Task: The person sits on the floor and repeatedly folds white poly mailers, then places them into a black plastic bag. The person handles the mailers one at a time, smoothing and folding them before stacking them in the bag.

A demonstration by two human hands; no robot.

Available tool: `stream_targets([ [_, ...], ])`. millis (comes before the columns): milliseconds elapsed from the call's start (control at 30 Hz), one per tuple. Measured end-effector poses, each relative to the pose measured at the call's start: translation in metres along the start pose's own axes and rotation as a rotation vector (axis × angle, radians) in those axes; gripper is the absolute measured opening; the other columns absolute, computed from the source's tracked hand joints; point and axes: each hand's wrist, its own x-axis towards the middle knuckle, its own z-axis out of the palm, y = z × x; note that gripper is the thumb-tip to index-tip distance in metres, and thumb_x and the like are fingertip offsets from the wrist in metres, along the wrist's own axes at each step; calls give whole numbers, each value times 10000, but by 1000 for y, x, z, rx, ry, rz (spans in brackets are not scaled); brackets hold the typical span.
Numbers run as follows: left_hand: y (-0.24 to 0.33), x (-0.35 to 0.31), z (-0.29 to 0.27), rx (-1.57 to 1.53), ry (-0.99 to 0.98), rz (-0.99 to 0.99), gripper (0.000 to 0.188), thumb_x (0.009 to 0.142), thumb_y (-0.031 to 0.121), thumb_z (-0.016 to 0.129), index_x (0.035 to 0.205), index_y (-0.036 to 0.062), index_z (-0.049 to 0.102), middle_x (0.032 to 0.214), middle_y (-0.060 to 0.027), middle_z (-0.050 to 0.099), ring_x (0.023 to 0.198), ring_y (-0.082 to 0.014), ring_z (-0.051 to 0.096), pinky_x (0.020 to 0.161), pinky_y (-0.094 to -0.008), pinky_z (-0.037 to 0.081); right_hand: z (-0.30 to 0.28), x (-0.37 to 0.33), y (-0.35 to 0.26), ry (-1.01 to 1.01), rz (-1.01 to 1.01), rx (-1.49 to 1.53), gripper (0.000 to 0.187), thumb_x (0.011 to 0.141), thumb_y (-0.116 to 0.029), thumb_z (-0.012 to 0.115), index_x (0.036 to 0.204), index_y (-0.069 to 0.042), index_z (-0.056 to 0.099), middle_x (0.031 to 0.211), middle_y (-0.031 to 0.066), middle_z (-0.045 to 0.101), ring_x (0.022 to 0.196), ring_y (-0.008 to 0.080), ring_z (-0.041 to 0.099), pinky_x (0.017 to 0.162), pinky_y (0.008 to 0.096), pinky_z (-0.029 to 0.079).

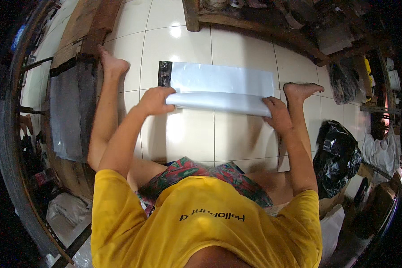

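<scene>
A pale, shiny plastic sheet (223,77), like a mailer bag, lies between my spread legs on the tiled floor. A black strip (165,73) runs along its left end. Its near edge is curled over into a long rounded fold. My left hand (157,101) grips the fold's left end beside the black strip, thumb and fingers closed on it. At the other end, my right hand (278,115) pinches the fold the same way. Between both hands the fold looks stretched straight. What lies under the fold is hidden.
Stacked grey plastic sheets (72,116) lie on a wooden board at the left. A black plastic bag (337,156) sits to the right, near a white bag (382,154). A low wooden table (254,27) stands ahead. My bare feet flank the sheet.
</scene>
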Motion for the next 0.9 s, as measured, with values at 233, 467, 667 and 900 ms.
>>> stream_targets([
  [233, -53, 14, 16, -621, 260, -261, 703, 760, 437, 821, 1211, -65, 621, 1066, -258, 689, 956, -338, 682, 865, -412, 533, -40, 55, 14, -248, 468, 290, 778, 794, -493, 817, 1385, -81, 525, 1199, 252, 679, 1100, 383, 667, 997, 431, 507],
  [467, -58, 26, 63, -480, 751, -554, 666, 902, 480, 661, 1257, -78, 580, 1117, -297, 653, 1028, -408, 645, 924, -450, 503, 28, 68, -29, 416, 53, -225, 674, 831, -350, 733, 1427, -101, 541, 1464, 280, 451, 1414, 434, 369, 1154, 645, 262],
  [667, -37, 23, 65, -480, 1057, -629, 603, 918, 432, 673, 1219, -81, 580, 1039, -238, 633, 963, -372, 612, 912, -456, 484, 2, 108, -137, -2, -267, -232, 923, 775, -367, 785, 1545, -144, 327, 1471, 250, 437, 1395, 413, 392, 1135, 635, 294],
  [900, 88, -6, 127, -1357, 832, -722, 407, 999, 426, 604, 1068, 31, 538, 901, -88, 593, 833, -157, 563, 783, -350, 486, -36, 174, -112, -377, -254, 138, 909, 686, -256, 836, 1466, -97, 396, 1292, 229, 577, 1195, 367, 573, 1012, 459, 471],
])
